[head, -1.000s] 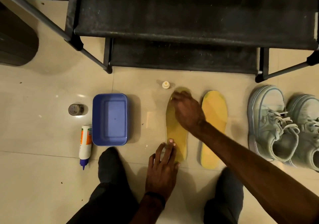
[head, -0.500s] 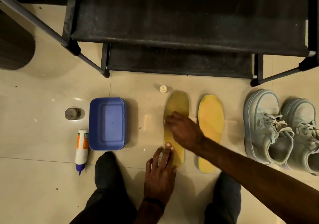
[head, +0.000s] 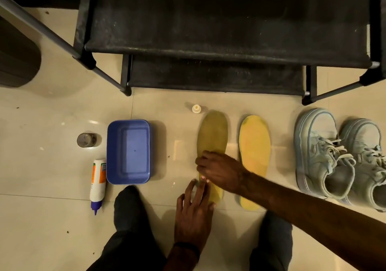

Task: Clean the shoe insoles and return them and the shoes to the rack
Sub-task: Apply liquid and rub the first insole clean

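Grip: right hand (head: pixel 219 171) curled over the darker insole's (head: pixel 212 137) middle, anything held hidden; left hand (head: pixel 193 210), fingers straight, presses its heel end. Second insole (head: pixel 254 145) lies beside it on the floor (head: pixel 52 218); shoes (head: pixel 338 155) to the right, before the rack (head: pixel 208 30).

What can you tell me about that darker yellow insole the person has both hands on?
The darker insole is a dull olive-yellow, foot-shaped pad that looks like foam or fabric, duller than the brighter yellow insole lying apart on its right. It lies flat on the tiled floor, toe toward the shoe rack. The right hand lies across its middle; the left hand presses straight fingers on its heel end.
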